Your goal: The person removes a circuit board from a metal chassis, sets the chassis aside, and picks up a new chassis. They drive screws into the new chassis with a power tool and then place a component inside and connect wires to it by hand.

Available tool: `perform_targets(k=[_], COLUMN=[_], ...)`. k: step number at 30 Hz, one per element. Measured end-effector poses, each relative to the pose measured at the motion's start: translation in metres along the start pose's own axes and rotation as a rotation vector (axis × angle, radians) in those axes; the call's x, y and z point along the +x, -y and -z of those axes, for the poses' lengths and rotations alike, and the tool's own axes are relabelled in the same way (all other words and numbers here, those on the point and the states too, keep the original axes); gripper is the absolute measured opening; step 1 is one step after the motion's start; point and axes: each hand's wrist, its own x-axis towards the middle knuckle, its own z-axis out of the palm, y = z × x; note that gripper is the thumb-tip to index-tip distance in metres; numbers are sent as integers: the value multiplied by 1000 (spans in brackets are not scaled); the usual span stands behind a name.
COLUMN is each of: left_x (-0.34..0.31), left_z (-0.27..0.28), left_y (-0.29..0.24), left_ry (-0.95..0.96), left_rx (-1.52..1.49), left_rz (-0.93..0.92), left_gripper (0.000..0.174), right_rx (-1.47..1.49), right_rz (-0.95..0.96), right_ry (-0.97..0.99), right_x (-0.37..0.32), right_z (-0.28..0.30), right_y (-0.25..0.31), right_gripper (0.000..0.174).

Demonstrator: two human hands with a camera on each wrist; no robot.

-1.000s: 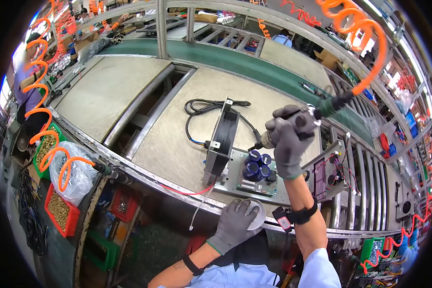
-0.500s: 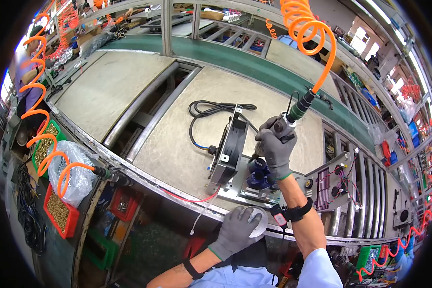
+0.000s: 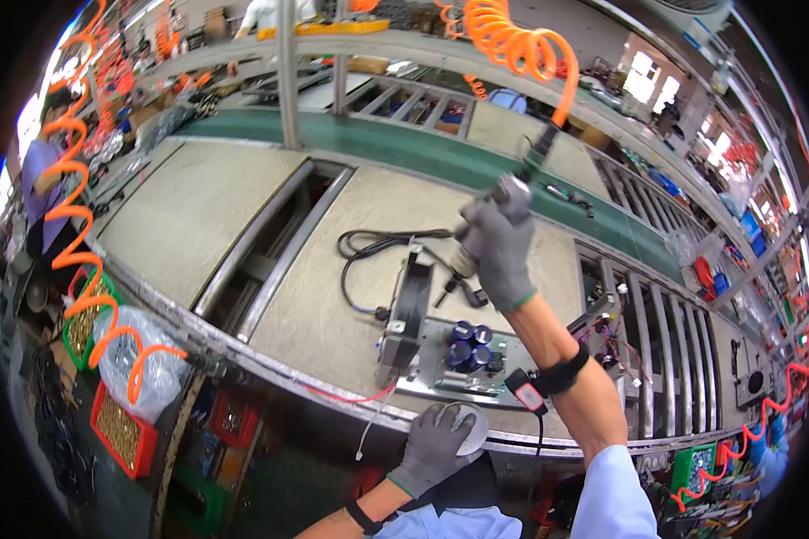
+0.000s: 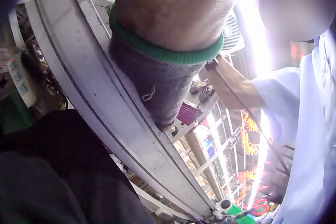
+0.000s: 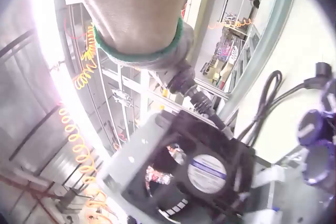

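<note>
My right hand (image 3: pixel 503 256), in a grey glove, grips an air screwdriver (image 3: pixel 515 190) fed by a coiled orange hose. Its bit points down and leftward, close to the black fan (image 3: pixel 411 301) that stands upright on a metal base plate (image 3: pixel 413 384). In the right wrist view the screwdriver (image 5: pixel 199 100) extends behind the fan housing, and the round fan label (image 5: pixel 207 173) shows. On the plate sits a circuit board (image 3: pixel 493 375) with several dark blue capacitors (image 3: pixel 463 349). My gloved left hand (image 3: pixel 433 445) holds a small white round dish (image 3: pixel 473 429) at the bench's front edge.
A black power cord (image 3: pixel 355 241) lies looped behind the fan. To the right stand a metal panel with wiring (image 3: pixel 607 328) and a roller conveyor (image 3: pixel 674 359). Bins of screws (image 3: pixel 121 431) and a plastic bag (image 3: pixel 144 359) are at left. A red wire (image 3: pixel 342 395) hangs near the front edge.
My right hand has carried the screwdriver leftward, away from over the capacitors toward the fan, and the tool now tilts. My left hand keeps its hold on the dish. The head view has shifted slightly.
</note>
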Motion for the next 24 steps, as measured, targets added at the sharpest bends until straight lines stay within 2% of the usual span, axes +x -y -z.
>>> perform_targets(k=[1,3,5,7,11,17,20,24], left_x=[1,2,1,1,2,4,8,12], left_z=[1,2,-3,-1,-1,1,0,-2], left_y=[-1,-3,-2,-1,0,-6,-3,-1], left_ry=[11,26,20,27,62,119,96,129], left_rx=[20,59,51,58,58,-13,-22,-2], left_rz=[-2,-8,-28,-21,-4,108,95,98], left_gripper=[62,62,64,65,66,67,65,63], right_rx=[89,75,-37,-275,-660,-714,-664,-646], right_rz=[-21,-126,-108,-109,-69,-129,-127,-152], right_ry=[-28,-125,-134,-163,-219,-282,-287,-330], right_x=[19,59,95,134,202,284,333,377], right_z=[-12,-29,-33,-22,33,127,171,200], right_y=[9,23,28,24,22,52,54,39], right_gripper=[17,16,16,16,22,22,22,24])
